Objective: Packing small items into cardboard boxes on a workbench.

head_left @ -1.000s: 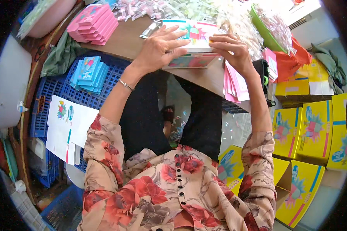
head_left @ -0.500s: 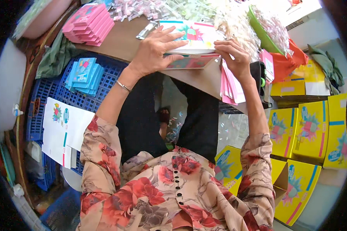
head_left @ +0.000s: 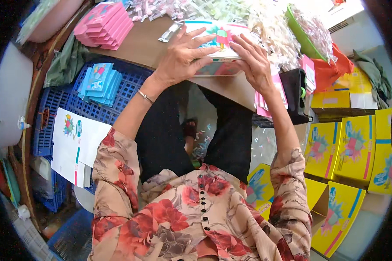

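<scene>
A white carton [head_left: 222, 38] printed with a colourful ice-lolly picture stands on the near edge of the table, its lid down. My left hand [head_left: 178, 60] lies over its left side, open, with the fingers spread on the lid and the thumb along the upper front edge. On the right part of the lid rests my right hand [head_left: 256, 65], its fingers stretched out over the top and front edge. Both hands press on the carton without wrapping round it. A clear plastic packet [head_left: 171, 31] lies just left of the carton.
Small wrapped packets [head_left: 231, 11] heap up behind the carton. Pink folded boxes [head_left: 105, 25] sit at the far left, blue ones [head_left: 101, 85] in a blue crate [head_left: 122, 69]. White flat cartons [head_left: 76, 143] lie at my left. A black holder [head_left: 294, 93] and yellow cartons [head_left: 322, 148] are at right.
My right hand has moved from the carton's right corner inward onto the lid, and its fingers have straightened. My left hand stays on the left side. The whole view has shifted slightly.
</scene>
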The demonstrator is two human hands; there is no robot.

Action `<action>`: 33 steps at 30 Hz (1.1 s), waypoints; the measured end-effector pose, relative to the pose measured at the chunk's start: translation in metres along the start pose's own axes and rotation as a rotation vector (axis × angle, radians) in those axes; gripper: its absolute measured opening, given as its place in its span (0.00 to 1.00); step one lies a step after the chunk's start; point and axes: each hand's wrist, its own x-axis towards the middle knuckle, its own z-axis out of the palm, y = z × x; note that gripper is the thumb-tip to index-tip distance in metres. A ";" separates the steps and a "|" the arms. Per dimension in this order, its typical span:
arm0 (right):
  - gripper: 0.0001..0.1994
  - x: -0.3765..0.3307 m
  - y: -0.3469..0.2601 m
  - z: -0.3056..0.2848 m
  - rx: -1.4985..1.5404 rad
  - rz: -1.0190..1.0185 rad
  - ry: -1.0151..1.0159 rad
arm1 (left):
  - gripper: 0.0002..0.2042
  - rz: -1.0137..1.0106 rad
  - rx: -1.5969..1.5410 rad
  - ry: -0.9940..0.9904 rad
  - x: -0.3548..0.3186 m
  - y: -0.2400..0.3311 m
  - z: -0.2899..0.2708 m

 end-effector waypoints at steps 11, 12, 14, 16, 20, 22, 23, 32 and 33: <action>0.20 -0.006 -0.004 -0.013 0.085 0.085 -0.060 | 0.12 0.025 -0.027 0.060 0.007 0.001 0.013; 0.21 -0.006 -0.005 -0.017 0.240 0.162 -0.002 | 0.12 0.032 -0.028 0.063 0.008 0.002 0.013; 0.20 -0.004 -0.009 -0.017 0.378 0.255 0.153 | 0.12 -0.014 -0.043 0.037 0.007 0.005 0.011; 0.17 -0.015 0.002 -0.012 0.172 0.144 0.030 | 0.10 0.000 -0.039 0.055 0.011 0.007 0.014; 0.14 -0.023 0.010 0.001 0.224 0.219 0.224 | 0.07 -0.001 -0.054 0.105 0.022 0.015 0.022; 0.14 -0.025 0.017 0.002 0.252 0.229 0.196 | 0.06 -0.023 -0.024 0.063 0.022 0.014 0.026; 0.15 -0.026 0.016 0.000 0.247 0.243 0.157 | 0.06 -0.011 -0.016 0.085 0.020 0.011 0.029; 0.16 -0.162 0.026 -0.195 -0.101 1.085 0.271 | 0.08 -0.016 0.043 0.091 0.022 0.011 0.027; 0.19 -0.185 0.037 -0.199 0.008 1.218 0.159 | 0.08 -0.016 0.045 0.082 0.020 0.011 0.025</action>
